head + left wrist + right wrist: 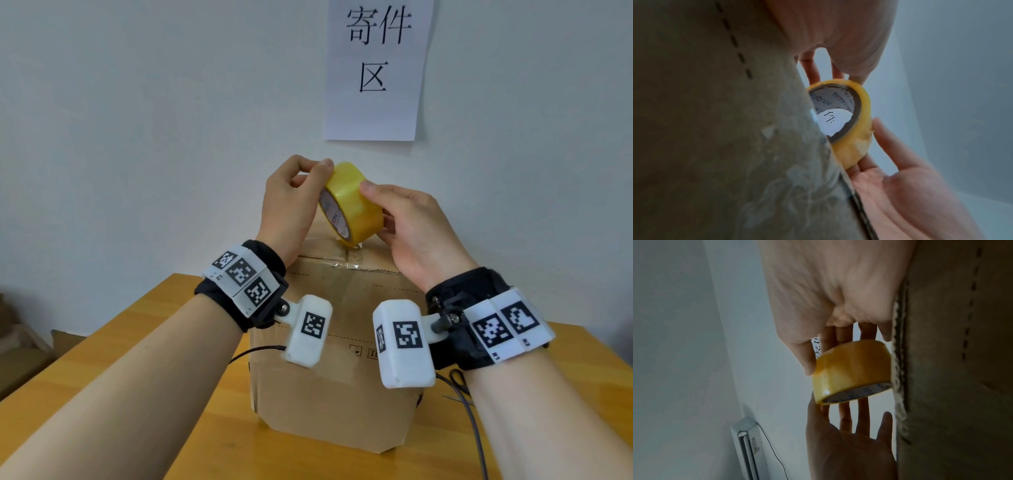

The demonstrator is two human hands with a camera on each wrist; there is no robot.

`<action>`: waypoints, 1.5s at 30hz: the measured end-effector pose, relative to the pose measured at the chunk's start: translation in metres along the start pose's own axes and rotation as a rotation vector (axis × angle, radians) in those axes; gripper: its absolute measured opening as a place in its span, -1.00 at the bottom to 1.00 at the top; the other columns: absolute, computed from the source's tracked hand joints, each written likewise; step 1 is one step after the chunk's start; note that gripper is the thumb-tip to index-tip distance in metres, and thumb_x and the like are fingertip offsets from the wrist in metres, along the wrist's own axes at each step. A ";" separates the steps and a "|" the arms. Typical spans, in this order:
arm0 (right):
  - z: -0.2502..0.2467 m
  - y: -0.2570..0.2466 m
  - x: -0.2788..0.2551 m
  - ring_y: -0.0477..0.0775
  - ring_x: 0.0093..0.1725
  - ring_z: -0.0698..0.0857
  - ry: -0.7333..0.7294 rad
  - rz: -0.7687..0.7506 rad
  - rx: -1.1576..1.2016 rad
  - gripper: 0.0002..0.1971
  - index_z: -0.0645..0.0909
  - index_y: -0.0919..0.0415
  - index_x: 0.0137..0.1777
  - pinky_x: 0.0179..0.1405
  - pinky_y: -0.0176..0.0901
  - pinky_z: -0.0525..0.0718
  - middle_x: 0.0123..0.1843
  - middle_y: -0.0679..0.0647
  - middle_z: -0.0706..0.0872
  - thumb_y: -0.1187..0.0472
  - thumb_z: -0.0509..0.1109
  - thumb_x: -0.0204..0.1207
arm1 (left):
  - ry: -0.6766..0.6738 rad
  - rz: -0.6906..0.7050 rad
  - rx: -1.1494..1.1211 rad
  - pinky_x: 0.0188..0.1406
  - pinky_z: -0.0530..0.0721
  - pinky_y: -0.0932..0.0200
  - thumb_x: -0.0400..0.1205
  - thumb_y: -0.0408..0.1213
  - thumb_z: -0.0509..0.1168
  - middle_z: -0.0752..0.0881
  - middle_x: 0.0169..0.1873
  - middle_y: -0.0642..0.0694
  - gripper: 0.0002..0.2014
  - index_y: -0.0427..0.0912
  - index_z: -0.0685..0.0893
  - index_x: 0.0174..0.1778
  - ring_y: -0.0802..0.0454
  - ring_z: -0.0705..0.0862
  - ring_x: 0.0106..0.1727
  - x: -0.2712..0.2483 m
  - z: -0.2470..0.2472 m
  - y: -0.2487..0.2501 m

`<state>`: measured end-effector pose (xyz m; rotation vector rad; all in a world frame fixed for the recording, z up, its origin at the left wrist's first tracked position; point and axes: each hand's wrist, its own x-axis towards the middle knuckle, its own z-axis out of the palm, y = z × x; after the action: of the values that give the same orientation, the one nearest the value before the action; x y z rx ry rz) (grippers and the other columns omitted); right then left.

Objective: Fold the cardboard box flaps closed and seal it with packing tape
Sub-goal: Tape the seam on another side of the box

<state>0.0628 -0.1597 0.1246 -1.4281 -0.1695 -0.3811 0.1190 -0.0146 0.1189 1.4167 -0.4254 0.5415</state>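
- Desk (102, 404): wooden, under both grips; carries the box, w/ dark cables trailing off by the R wrist.
- Cardboard box (329, 377): stands on desk right below both grips. Top flaps look folded down already. Some clear tape shows at the near top edge over the seam, wrinkled; can't tell if it's old or from this job.
- Paper sign (373, 68): on the wall, above and beyond the grips; printed characters. Not part of the job.
- L grip (291, 202): thumb + forefinger pinch the upper rim of the roll; other fingers reach behind it, per R wrist view.
- R grip (407, 222): fingers curled round the roll's right side, thumb lying on the yellow outer face, prob. feeling for the tape end.
- Tape roll (352, 202): yellow, held between the two grips, tilted on edge, its low edge at or just above the box top near the seam; contact unclear.
- Progress, my read: folding done. Sealing at the start or mid-way, no fresh strip seen pulled off the roll. Left: find end, stick down, run along seam, cut, press flat.
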 end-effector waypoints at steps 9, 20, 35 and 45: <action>-0.005 -0.007 -0.001 0.19 0.05 0.84 0.070 0.082 0.302 -0.78 0.70 0.34 0.15 0.03 0.35 0.80 0.05 0.21 0.83 0.19 0.45 0.64 | -0.247 -0.087 0.164 0.23 0.73 -0.04 0.36 0.40 0.37 0.76 0.10 0.03 -0.26 0.08 0.54 0.38 0.10 0.77 0.13 -0.005 0.009 0.006; -0.008 -0.008 -0.002 0.27 0.00 0.85 0.118 0.100 0.465 -0.69 0.71 0.30 0.15 -0.12 0.38 0.80 -0.05 0.21 0.86 0.05 0.30 0.74 | -0.392 0.052 0.178 0.47 0.54 0.13 0.29 0.06 0.68 0.47 0.48 0.04 0.03 0.07 0.29 0.64 0.30 0.49 0.47 -0.006 0.004 0.002; -0.011 -0.003 0.007 0.24 0.31 0.72 0.015 0.112 0.413 -0.58 0.63 0.17 0.38 0.32 0.15 0.70 0.33 0.19 0.73 -0.06 0.41 0.64 | -0.287 -0.168 -0.049 0.34 0.67 -0.01 0.73 0.18 0.13 0.83 0.09 -0.06 -0.55 -0.10 0.75 0.08 0.09 0.77 0.19 -0.009 0.001 0.016; -0.007 -0.005 0.002 0.03 0.14 0.79 0.030 0.076 0.289 -0.76 0.71 0.13 0.11 0.19 0.08 0.70 0.06 0.07 0.83 0.06 0.53 0.50 | -0.363 -0.180 -0.023 0.42 0.62 -0.02 0.77 0.09 0.14 0.81 0.13 -0.15 -0.57 -0.18 0.75 0.12 0.00 0.77 0.22 -0.009 0.004 0.013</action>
<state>0.0623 -0.1672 0.1292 -1.1402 -0.1398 -0.3023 0.1045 -0.0183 0.1245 1.5168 -0.5838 0.1308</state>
